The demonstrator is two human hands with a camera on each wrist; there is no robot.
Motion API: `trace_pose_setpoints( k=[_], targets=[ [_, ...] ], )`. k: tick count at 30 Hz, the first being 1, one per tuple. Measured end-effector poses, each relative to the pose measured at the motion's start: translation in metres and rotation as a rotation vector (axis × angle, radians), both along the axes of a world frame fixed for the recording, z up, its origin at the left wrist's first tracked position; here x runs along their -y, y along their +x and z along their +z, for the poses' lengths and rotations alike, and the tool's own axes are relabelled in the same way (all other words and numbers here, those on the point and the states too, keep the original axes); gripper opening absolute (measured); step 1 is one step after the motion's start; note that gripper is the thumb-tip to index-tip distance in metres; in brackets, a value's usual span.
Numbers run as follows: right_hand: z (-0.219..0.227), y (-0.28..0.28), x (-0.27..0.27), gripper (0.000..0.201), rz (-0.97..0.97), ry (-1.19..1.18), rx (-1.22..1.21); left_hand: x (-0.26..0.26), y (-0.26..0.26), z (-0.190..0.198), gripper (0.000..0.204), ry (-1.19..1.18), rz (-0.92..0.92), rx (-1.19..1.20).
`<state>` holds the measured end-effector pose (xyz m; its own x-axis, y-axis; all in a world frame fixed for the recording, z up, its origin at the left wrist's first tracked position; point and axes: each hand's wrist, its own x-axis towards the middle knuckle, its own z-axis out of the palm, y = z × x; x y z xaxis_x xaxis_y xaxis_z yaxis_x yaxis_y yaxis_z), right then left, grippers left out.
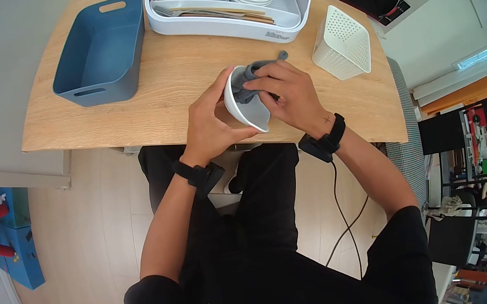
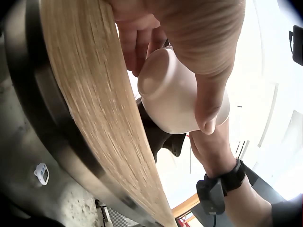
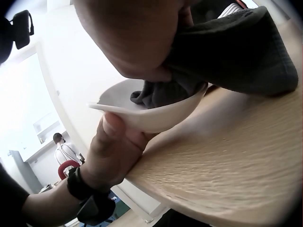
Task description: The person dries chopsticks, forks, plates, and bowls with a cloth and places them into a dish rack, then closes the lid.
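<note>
My left hand [image 1: 210,122] grips a white bowl [image 1: 244,113] by its side, thumb near the rim and fingers round the far side. The bowl is tilted, its inside turned towards my right hand [image 1: 291,95]. In that hand is a dark grey cloth [image 1: 251,79], bunched and pressed into the bowl. In the right wrist view part of the cloth [image 3: 236,56] hangs out over the rim, above the table. The left wrist view shows the underside of the bowl [image 2: 173,101] and its round foot, close to the table edge.
A white dish rack [image 1: 222,29] with stacked bowls, plates and chopsticks stands at the back of the wooden table [image 1: 171,109]. A blue bin [image 1: 106,95] is at the left, a white perforated basket [image 1: 339,47] at the right. A black cable [image 1: 340,213] hangs from the right wrist.
</note>
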<state>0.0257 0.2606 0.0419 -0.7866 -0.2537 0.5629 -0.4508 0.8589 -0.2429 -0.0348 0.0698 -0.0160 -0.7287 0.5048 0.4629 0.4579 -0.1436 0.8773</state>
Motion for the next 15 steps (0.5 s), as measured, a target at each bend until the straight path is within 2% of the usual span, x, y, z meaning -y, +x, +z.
trace_pose_setpoints(
  k=[3,5,7,8,10,11,13,14,15],
  targets=[
    [0.008,0.006,0.005,0.033,-0.041,-0.068,0.14,0.0,-0.001,-0.002,0.111,0.058,-0.008,0.038],
    [0.009,0.013,0.005,0.033,-0.066,-0.088,0.207,0.0,-0.001,-0.002,0.111,0.041,0.005,0.034],
    [0.01,0.019,0.003,0.03,-0.081,-0.163,0.389,0.0,0.0,-0.001,0.111,0.022,0.009,0.027],
    [0.009,0.021,0.002,0.03,-0.088,-0.166,0.387,0.0,0.0,-0.002,0.111,0.013,0.008,0.013],
    [0.007,0.024,0.0,0.024,-0.033,-0.475,0.542,-0.001,0.0,-0.002,0.111,0.002,0.005,-0.005],
    [0.009,0.025,0.001,0.024,-0.034,-0.476,0.536,-0.001,0.0,-0.002,0.111,-0.004,0.003,-0.021],
    [0.017,0.028,0.005,0.02,-0.056,-0.729,0.697,-0.001,-0.001,-0.001,0.111,-0.008,0.005,-0.05],
    [0.018,0.028,0.006,0.02,-0.051,-0.727,0.688,-0.002,0.0,0.0,0.111,-0.002,0.0,-0.026],
    [0.016,0.027,0.008,0.019,-0.025,-0.826,0.656,-0.002,0.0,0.0,0.112,0.004,-0.006,-0.003]
  ],
)
